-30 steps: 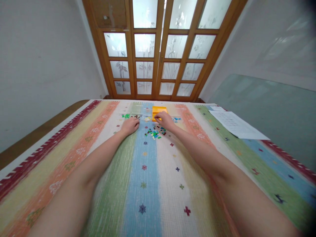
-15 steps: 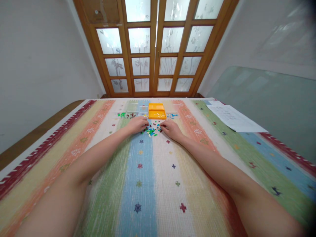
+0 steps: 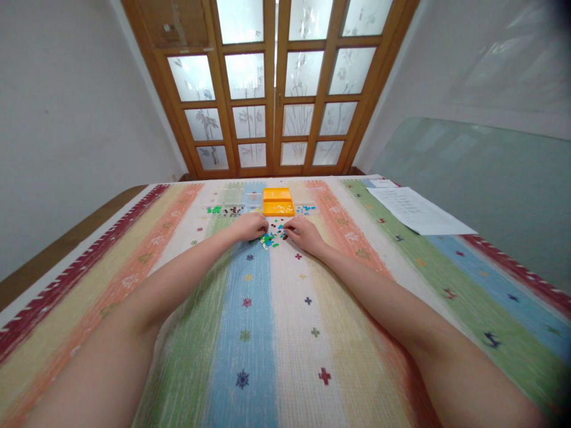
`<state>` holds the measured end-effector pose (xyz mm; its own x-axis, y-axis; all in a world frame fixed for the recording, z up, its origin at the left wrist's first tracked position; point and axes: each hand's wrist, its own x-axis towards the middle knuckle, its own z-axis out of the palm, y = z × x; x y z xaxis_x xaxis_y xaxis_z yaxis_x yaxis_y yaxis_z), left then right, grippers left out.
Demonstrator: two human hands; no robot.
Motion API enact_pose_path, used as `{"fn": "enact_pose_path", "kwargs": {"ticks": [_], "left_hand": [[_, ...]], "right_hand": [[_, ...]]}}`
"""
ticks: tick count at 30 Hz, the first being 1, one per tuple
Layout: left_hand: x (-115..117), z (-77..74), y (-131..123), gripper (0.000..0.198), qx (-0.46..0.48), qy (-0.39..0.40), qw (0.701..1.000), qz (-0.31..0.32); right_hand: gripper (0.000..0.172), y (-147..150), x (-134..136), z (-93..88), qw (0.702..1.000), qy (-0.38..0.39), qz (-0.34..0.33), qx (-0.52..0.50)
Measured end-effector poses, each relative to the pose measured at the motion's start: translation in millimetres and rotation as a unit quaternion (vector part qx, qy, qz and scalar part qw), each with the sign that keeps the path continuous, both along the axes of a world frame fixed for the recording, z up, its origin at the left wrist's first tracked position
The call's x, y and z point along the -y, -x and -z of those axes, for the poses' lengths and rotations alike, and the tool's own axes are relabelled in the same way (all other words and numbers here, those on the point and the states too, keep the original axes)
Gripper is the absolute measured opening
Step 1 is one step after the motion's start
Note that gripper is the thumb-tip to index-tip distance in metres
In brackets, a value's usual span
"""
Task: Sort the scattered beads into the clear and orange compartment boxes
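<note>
A loose pile of tiny coloured pieces (image 3: 269, 240), green, blue, white and dark red, lies on the striped tablecloth between my hands. At the pile's left edge my left hand (image 3: 250, 226) rests with its fingers curled together; whatever they may hold is too small to make out. My right hand (image 3: 304, 233) is on the right side of the pile, thumb and fingertips pinched low by the pieces, their contents hidden. Just beyond stands an open yellow box (image 3: 279, 202) with pale pieces in its near half.
Left of the yellow box, clear plastic trays hold green pieces (image 3: 214, 210) and dark red pieces (image 3: 232, 210). Blue pieces (image 3: 306, 209) sit to its right. Paper sheets (image 3: 414, 208) lie on the tablecloth (image 3: 294, 333) at the right. Wooden glazed doors (image 3: 276, 107) close the far side.
The whole view has shifted slightly, so the table things appear a little further left. Both hands stay by the pile, with only small finger movement.
</note>
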<state>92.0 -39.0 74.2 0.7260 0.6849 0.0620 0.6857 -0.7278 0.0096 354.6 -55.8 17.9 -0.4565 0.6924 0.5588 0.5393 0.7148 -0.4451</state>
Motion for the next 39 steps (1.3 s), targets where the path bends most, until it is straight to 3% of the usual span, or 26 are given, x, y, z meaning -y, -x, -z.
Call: {"fn": "enact_pose_path", "kwargs": {"ticks": [13,25,31,39], "left_hand": [[-6,-3.5,0,0.016,-0.001,0.029,0.999,-0.023],[-54,-7.0,-3,0.024,0.145,-0.039,0.977,-0.150],[-72,3.5,-16,0.027,0.145,-0.047,0.964,-0.217],[-79,13.2,-22,0.027,0.161,-0.050,0.958,-0.233]], "right_hand": [[0.012,2,6,-6.0,1.000,0.005,0.004,-0.005],[0.014,2,6,-5.7,1.000,-0.009,0.023,0.000],[0.013,-1,7,-8.6,1.000,-0.010,0.026,-0.003],[0.014,-1,7,-7.9,1.000,-0.009,0.021,-0.005]]}}
